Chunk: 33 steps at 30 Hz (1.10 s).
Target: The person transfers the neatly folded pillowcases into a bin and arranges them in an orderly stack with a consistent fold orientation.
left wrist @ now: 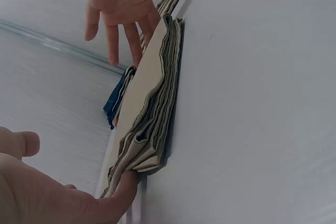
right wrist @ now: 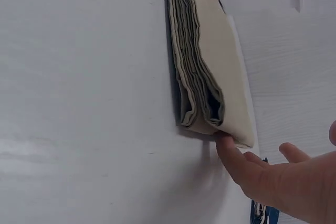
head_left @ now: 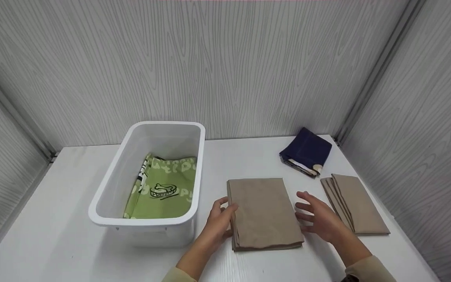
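Note:
A thick folded brown cloth (head_left: 265, 211) lies flat on the table, its many layers showing along the edge in both wrist views. My left hand (head_left: 218, 221) is at its left side; the fingers touch the folded edge while the thumb (left wrist: 30, 144) stands raised apart from it. On the opposite side my right hand (head_left: 321, 217) has its fingers spread, fingertips right at the cloth's right edge. In the right wrist view one finger (right wrist: 231, 156) meets the bottom of that folded edge.
A white plastic bin (head_left: 104, 196) stands to the left with a green printed folded cloth (head_left: 166, 180) inside. At the back right lies a navy folded cloth (head_left: 307, 149). Another brown folded cloth (head_left: 360, 205) rests near the right edge. Grey wood-grain panels (head_left: 210, 70) enclose the table.

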### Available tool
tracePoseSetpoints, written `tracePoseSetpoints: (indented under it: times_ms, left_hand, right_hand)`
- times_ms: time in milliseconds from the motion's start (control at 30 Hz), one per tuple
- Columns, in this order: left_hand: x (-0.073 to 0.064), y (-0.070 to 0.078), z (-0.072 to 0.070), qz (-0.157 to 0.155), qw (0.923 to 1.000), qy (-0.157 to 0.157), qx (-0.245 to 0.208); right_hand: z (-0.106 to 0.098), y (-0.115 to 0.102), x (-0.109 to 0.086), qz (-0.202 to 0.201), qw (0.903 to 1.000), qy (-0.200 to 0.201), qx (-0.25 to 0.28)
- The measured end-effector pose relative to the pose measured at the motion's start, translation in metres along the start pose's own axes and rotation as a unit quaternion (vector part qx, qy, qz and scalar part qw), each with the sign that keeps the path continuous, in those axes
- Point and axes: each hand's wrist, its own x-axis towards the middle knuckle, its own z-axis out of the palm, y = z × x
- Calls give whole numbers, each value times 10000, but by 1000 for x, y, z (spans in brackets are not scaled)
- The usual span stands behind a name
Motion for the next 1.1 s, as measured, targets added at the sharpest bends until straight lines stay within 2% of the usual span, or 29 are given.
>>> tracePoseSetpoints:
  times_ms: [233,533,600,867,1000,1100]
  left_hand:
    - [7,-1,-4,-248,9990,-320,-190]
    - [15,-1,-6,-471,9953,-695,-484]
    - [18,-1,-6,-459,9955,-739,-374]
    - [32,0,-4,-201,9952,-720,629]
    - [39,-1,-4,167,9917,-666,1084]
    - [43,-3,-4,459,9848,-578,1572]
  right_hand:
    - [1,5,6,331,9990,55,286]
    - [3,7,12,477,9966,-82,672]
    - [2,7,14,435,9975,-92,552]
    - [1,11,22,142,9988,-261,-399]
    - [0,10,26,134,9976,-221,-643]
    - [-1,9,30,104,9967,-231,-771]
